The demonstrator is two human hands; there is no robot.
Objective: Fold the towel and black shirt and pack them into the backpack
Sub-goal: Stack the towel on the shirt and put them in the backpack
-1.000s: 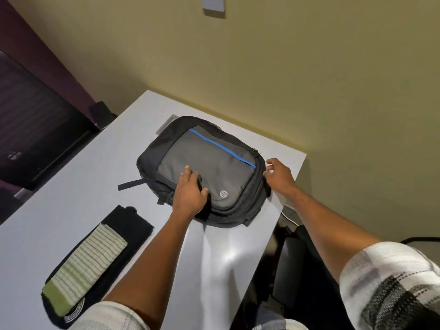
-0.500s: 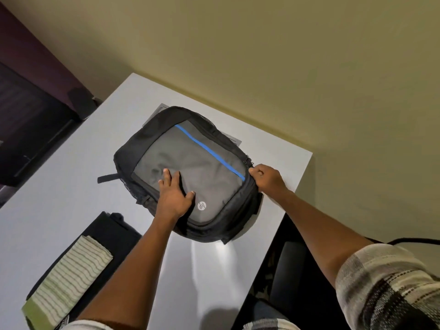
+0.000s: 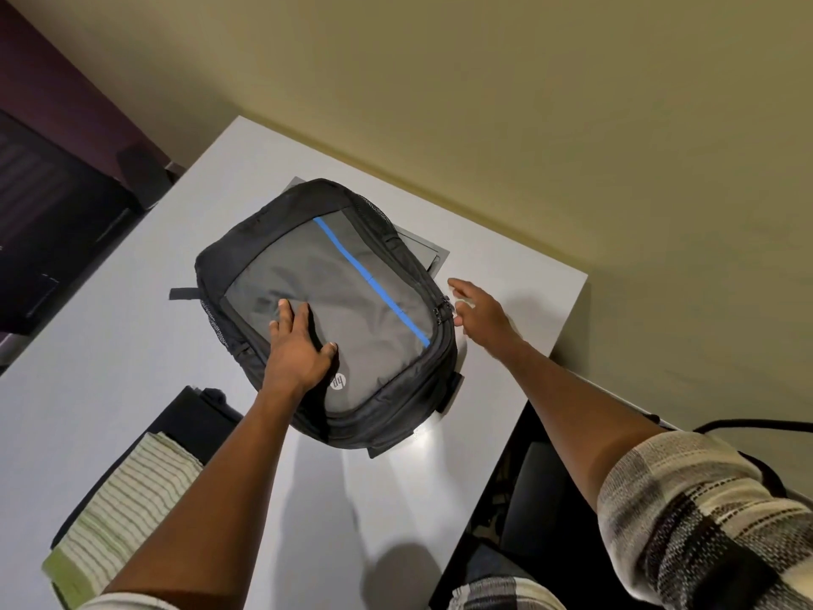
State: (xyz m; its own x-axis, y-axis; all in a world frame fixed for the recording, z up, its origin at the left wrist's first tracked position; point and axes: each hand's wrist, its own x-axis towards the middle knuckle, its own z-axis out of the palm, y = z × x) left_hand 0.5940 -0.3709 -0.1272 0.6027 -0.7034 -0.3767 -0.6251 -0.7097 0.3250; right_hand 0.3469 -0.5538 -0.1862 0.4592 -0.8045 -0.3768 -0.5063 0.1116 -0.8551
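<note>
Backpack (image 3: 334,301) lies flat on the white table (image 3: 110,367), front panel up: smooth grey fabric, creased, with a diagonal blue stripe and a round silver logo; black woven border, mesh side pockets, rounded-rectangle outline.

Left hand (image 3: 299,350) rests palm-down on the grey panel, fingers straight and slightly spread, thumb out toward the logo; holds nothing.

Right hand (image 3: 479,312) sits just beside the backpack's zipper edge, fingers extended and relaxed, gripping nothing. Motion blur at the fingertips; cannot tell whether they touch the zipper pulls.

Towel (image 3: 119,512), folded into a long strip, ribbed weave, cream with thin green stripes and a solid green end, lies nearer the person than the left hand, on top of the folded black shirt (image 3: 193,416). Both are outside the backpack.
</note>
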